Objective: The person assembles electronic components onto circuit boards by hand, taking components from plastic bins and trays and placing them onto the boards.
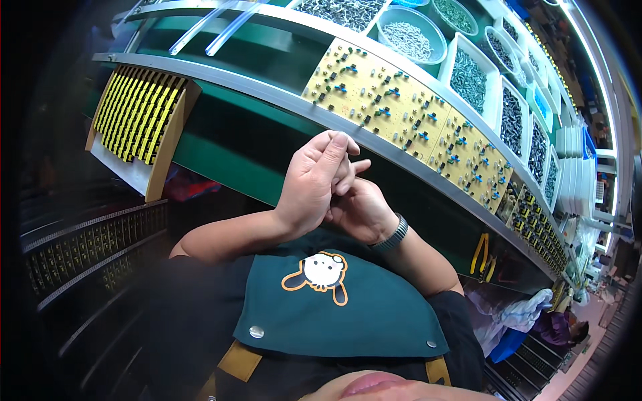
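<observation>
While my green apron (334, 327) lies closest, my left hand (311, 175) and right hand (364, 212) are together, fingers touching, and I cannot tell whether they pinch anything. Just beyond them, a metal rail (321, 115) runs along the green worktop (221, 164), and past it lie the yellowish circuit boards (401, 110), dotted with small components. Farther off stand a white bin (496, 87) and a round tub (436, 41), holding parts.

A worker (200, 321) in a green apron (334, 327) holds the left hand (311, 174) against the right hand (364, 210), a metallic band (394, 232) on the right wrist, near a metal rail (281, 99). Beyond it lie tan circuit boards (368, 83) studded with components, backed by bins (495, 100) of small parts; a yellow-handled tool (477, 254) sits at right.
</observation>
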Available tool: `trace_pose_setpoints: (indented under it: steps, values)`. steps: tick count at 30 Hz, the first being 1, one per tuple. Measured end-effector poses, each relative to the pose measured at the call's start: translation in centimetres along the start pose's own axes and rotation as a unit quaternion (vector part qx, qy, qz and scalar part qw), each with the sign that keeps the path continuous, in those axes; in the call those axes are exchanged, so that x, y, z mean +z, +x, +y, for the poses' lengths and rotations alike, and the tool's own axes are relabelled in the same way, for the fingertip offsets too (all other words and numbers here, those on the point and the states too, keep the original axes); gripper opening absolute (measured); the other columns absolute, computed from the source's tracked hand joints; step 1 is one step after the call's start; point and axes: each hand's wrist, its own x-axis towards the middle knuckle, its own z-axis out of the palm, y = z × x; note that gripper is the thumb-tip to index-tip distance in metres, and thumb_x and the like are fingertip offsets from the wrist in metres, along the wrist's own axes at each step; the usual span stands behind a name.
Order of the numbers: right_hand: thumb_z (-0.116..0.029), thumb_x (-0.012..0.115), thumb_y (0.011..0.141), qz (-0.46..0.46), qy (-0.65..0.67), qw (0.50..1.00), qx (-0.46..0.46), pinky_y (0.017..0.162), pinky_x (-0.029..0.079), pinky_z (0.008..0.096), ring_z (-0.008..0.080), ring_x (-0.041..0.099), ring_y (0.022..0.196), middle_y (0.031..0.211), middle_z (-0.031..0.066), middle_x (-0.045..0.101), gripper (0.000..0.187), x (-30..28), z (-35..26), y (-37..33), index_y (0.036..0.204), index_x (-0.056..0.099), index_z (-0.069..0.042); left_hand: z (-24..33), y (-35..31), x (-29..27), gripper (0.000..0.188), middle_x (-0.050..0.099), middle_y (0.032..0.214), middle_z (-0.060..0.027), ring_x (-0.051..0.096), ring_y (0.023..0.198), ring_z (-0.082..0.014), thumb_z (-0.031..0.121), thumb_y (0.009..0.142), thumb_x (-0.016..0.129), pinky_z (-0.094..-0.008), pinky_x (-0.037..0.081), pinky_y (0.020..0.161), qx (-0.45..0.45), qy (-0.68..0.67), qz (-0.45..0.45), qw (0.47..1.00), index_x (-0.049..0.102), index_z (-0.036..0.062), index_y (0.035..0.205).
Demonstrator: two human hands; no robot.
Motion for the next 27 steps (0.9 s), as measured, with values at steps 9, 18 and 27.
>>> trace_pose_setpoints:
  steps: [9,18,27]
  values:
    - [-0.018,0.049,0.109,-0.085,-0.032,0.995,0.03,0.07,0.053,0.0322,0.0177,0.06,0.077,0.097,0.0112,0.066,0.027,-1.6,-1.0,0.4,0.102,0.068,-0.001,0.9,0.6,-2.2,0.024,0.042,0.07,0.0036,0.038,0.058,-0.0053,0.02,0.114,0.045,-0.0233,0.05,0.071,-0.046,-0.119,-0.031,0.991,0.06,0.0009,0.115]
    - [-0.01,0.059,0.104,0.015,-0.149,0.989,0.011,0.065,0.049,0.0255,0.0134,0.059,0.071,0.093,0.0091,0.069,0.033,-1.7,-4.2,-3.6,0.132,0.066,0.006,4.0,0.2,-6.2,0.034,0.064,0.096,-0.0073,0.06,0.081,-0.0087,0.012,0.109,0.053,-0.0179,0.053,0.074,-0.259,-0.02,0.027,0.965,0.06,-0.0086,0.136]
    - [-0.007,0.063,0.103,-0.025,-0.163,0.986,0.018,0.061,0.05,0.0215,0.0115,0.061,0.067,0.092,0.0117,0.073,0.03,-4.0,-4.2,-3.8,0.128,0.068,0.007,4.3,0.5,-5.5,0.032,0.072,0.108,-0.0126,0.07,0.094,-0.0125,0.009,0.104,0.062,-0.0214,0.06,0.086,-0.282,0.015,0.069,0.957,0.065,-0.008,0.131]
